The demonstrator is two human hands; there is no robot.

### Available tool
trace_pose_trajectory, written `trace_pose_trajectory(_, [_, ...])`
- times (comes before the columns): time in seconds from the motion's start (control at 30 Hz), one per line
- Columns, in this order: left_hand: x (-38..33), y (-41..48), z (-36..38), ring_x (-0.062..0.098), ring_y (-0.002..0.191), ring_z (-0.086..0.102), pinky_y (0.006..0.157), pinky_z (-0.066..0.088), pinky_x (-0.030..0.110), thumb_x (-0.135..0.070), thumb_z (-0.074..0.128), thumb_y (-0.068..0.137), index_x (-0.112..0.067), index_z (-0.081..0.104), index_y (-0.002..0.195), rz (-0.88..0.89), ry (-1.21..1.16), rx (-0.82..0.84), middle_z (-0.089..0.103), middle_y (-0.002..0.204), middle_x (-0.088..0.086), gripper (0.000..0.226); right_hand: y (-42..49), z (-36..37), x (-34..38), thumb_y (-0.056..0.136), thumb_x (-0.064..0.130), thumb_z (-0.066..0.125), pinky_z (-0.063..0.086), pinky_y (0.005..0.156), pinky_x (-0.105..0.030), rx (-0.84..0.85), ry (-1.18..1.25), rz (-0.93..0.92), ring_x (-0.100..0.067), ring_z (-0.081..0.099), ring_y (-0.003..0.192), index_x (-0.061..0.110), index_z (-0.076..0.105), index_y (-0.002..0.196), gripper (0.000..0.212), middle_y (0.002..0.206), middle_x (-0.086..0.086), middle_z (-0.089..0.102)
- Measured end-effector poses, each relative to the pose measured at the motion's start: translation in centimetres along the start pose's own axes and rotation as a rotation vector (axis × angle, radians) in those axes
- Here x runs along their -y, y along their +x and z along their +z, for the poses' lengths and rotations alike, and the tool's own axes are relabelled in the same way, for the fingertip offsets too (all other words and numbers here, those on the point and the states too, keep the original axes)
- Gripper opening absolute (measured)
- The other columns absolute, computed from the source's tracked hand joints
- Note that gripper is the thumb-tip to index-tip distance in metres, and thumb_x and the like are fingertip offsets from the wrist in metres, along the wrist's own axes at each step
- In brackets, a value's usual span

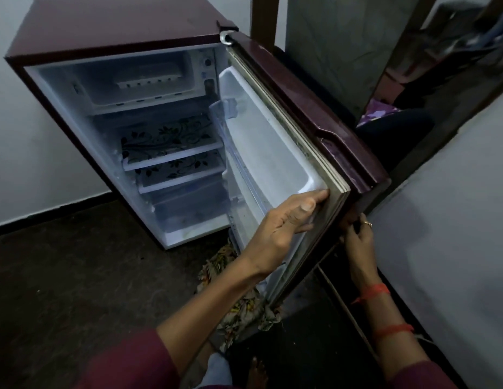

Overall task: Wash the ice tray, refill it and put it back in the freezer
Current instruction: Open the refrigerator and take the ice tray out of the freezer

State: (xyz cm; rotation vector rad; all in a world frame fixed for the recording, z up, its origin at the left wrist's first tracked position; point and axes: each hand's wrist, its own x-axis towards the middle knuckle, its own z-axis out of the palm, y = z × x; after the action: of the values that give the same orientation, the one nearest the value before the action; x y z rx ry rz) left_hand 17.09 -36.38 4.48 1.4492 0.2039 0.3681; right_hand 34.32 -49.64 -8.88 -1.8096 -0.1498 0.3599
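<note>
The maroon fridge (76, 37) stands open against the wall at the left, its inside on view. At the top is the freezer compartment (84, 88), and on its floor lies a white, celled piece that looks to be the ice tray (145, 83), untouched and well apart from both hands. By that, the task is judged to be at its very start, with the tray not yet taken out for washing. Below it the flower-patterned shelves (166, 138) carry nothing that can be made out. To the right the door (272, 153) is swung wide. The left hand (284, 223) grips its free edge low down, thumb lying along the inner liner and fingers wrapped onto the gasket (301, 138), probably to hold the door wide so the freezer can be reached. Further right, the right hand (357, 240) rests against the door's outer face, seemingly steadying it from behind. Its fingertips are hidden by the door edge, so whether it truly grasps cannot be told.
</note>
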Motion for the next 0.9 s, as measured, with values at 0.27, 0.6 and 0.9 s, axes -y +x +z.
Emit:
trace_pose_trajectory(0.27, [0.0, 5.4, 4.0, 0.005, 0.141, 0.046, 0.110, 0.049, 0.033, -0.068, 0.038, 0.085, -0.021, 0.047, 0.152, -0.063, 0.043, 0.137, 0.047, 0.157, -0.007, 0.083, 1.2, -2.2, 0.8, 0.107, 0.033, 0.038, 0.047, 0.107, -0.043, -0.071, 0.197, 0.063, -0.017, 0.063, 0.119, 0.016, 0.064, 0.130, 0.039, 0.126, -0.002, 0.069])
trace_pose_trajectory(0.6, [0.0, 11.3, 7.8, 0.011, 0.145, 0.040, 0.110, 0.046, 0.039, -0.056, 0.034, 0.095, -0.023, 0.035, 0.159, -0.140, 0.061, 0.220, 0.039, 0.163, -0.003, 0.072, 6.3, -4.5, -1.1, 0.089, 0.060, 0.041, 0.044, 0.110, -0.049, -0.103, 0.091, 0.088, -0.005, 0.053, 0.130, 0.046, 0.052, 0.138, 0.052, 0.139, 0.017, 0.058])
trace_pose_trajectory(0.9, [0.2, 15.3, 10.0, 0.020, 0.152, 0.032, 0.106, 0.045, 0.042, -0.071, 0.044, 0.095, -0.025, 0.025, 0.162, -0.186, 0.050, 0.240, 0.025, 0.169, -0.003, 0.083, 8.1, -5.2, -0.9, 0.081, 0.056, 0.046, 0.048, 0.107, -0.049, -0.083, 0.095, 0.043, -0.008, 0.055, 0.128, 0.047, 0.049, 0.140, 0.059, 0.140, 0.016, 0.058])
